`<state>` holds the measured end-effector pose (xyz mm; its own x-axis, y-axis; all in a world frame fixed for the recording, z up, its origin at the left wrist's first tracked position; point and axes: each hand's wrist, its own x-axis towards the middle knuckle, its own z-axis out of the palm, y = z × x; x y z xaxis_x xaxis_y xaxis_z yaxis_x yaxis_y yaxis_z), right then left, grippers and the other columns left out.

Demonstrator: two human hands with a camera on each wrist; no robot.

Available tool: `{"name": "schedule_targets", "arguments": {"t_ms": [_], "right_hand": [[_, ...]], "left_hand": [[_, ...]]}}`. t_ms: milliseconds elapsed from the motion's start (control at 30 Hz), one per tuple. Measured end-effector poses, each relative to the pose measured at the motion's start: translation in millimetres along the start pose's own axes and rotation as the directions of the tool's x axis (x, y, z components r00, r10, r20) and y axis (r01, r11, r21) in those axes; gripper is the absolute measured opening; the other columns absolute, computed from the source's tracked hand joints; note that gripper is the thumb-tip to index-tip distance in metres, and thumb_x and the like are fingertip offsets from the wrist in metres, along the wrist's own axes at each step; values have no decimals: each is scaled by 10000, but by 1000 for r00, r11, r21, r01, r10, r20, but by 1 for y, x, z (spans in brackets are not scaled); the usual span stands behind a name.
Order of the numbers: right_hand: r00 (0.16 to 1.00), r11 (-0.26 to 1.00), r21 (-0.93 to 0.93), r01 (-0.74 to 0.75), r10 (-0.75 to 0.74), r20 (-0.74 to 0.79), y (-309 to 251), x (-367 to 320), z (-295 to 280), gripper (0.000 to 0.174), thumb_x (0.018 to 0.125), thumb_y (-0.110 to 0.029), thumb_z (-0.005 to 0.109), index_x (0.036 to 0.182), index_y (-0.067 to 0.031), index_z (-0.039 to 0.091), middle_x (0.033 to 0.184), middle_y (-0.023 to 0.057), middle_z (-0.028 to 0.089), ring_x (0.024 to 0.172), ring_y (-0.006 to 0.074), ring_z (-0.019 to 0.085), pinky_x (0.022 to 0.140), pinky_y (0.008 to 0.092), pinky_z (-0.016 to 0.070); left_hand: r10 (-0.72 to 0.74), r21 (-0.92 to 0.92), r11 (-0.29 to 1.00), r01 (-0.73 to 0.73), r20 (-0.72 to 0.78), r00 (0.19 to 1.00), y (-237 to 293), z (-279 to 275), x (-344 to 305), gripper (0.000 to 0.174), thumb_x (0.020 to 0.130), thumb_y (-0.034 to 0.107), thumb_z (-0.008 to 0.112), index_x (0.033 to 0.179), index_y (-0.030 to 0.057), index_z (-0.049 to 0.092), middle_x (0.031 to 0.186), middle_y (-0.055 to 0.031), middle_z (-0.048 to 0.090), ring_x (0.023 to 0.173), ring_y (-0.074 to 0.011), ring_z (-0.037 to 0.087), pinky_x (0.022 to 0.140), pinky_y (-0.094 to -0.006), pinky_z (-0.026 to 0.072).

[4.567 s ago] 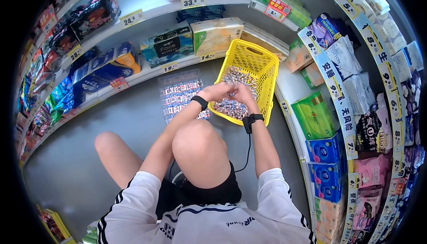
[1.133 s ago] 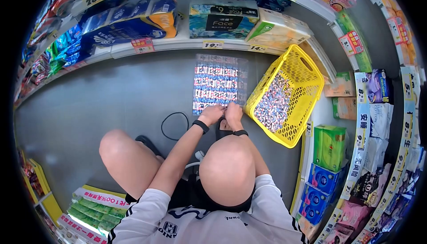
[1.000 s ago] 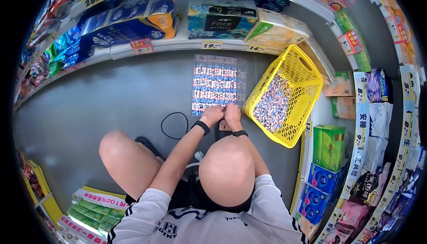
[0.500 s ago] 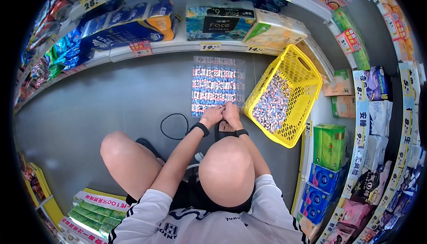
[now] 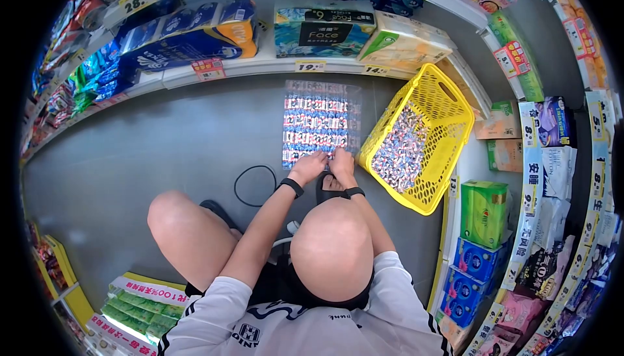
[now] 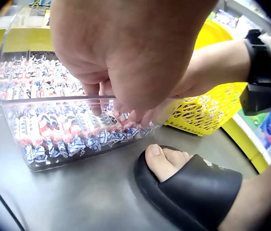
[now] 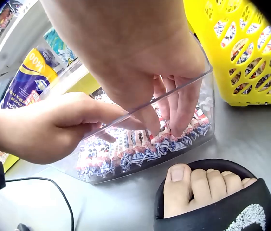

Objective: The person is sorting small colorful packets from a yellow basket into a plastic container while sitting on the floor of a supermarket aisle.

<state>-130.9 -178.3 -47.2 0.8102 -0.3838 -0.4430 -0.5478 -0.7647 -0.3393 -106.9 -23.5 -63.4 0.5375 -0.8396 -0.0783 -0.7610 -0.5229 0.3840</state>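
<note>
A clear plastic box (image 6: pixel 53 100) stands on the floor, with wrapped candies (image 6: pixel 49 126) lined up in rows inside. My left hand (image 5: pixel 308 167) reaches over the box's near wall, its extended index finger and thumb down at the front row of candies. Beside it, my right hand (image 5: pixel 342 165) dips into the same row; its thumb and fingers pinch a wrapped candy (image 7: pixel 162 129), largely hidden by the fingers. To the right of the box, a yellow basket (image 5: pixel 455 119) holds a loose heap of similar candies (image 5: pixel 398 151).
A foot in a black slide sandal (image 6: pixel 193 187) is close in front of the box. A black cable (image 5: pixel 237 184) loops on the floor to the left. Shelves with tissue packs (image 5: pixel 325 33) run behind, and more packs (image 5: pixel 482 213) line the right side.
Seconds ago both hands were together inside the yellow basket; now they are at the box's near edge. Over the last second the hands stay there, with only small finger movements.
</note>
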Motion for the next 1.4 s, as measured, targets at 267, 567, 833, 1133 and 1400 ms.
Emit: {"name": "schedule_targets", "arguments": {"t_ms": [267,567,833,1133,1400], "right_hand": [[1000,1000,-27,-3,3,-5,-5,-3,-4,236,803,-146,739,1016,-65,675,1021,255,696,1007,438,668,863,512,542],[999,999,-17,29,-30,-29,-6,-5,-3,189,840,-141,701,1012,-64,701,981,266,697,967,446,675,840,519,549],[999,999,-18,33,-33,-22,-7,-13,-18,197,883,-204,662,987,-50,728,949,276,696,925,455,678,840,506,550],[956,940,212,267,-286,62,-11,-29,-53,295,895,-188,653,1156,-61,707,1001,254,710,940,382,707,855,453,553],[910,845,339,413,-398,-117,-14,-54,-108,348,913,-144,666,1223,16,647,962,189,741,829,265,741,768,366,576]], "left_hand": [[-63,-1,998,63,66,996,-1,7,7,297,943,143,518,1175,24,660,1309,-75,602,1207,-222,579,877,-353,588],[-54,98,994,50,33,998,-2,14,8,283,944,165,515,1154,50,666,1291,-45,610,1156,-198,597,846,-370,575],[-16,76,997,14,24,1000,-1,-2,1,270,902,111,544,1133,28,655,1234,-65,613,1122,-222,613,866,-367,571],[-43,-49,998,39,-91,995,8,-63,0,306,797,-8,602,1096,20,660,1091,-128,637,1062,-331,624,863,-408,561],[9,-268,959,-91,-293,956,33,-124,21,208,844,23,577,1032,5,661,992,-173,648,945,-384,637,819,-455,536]]}}
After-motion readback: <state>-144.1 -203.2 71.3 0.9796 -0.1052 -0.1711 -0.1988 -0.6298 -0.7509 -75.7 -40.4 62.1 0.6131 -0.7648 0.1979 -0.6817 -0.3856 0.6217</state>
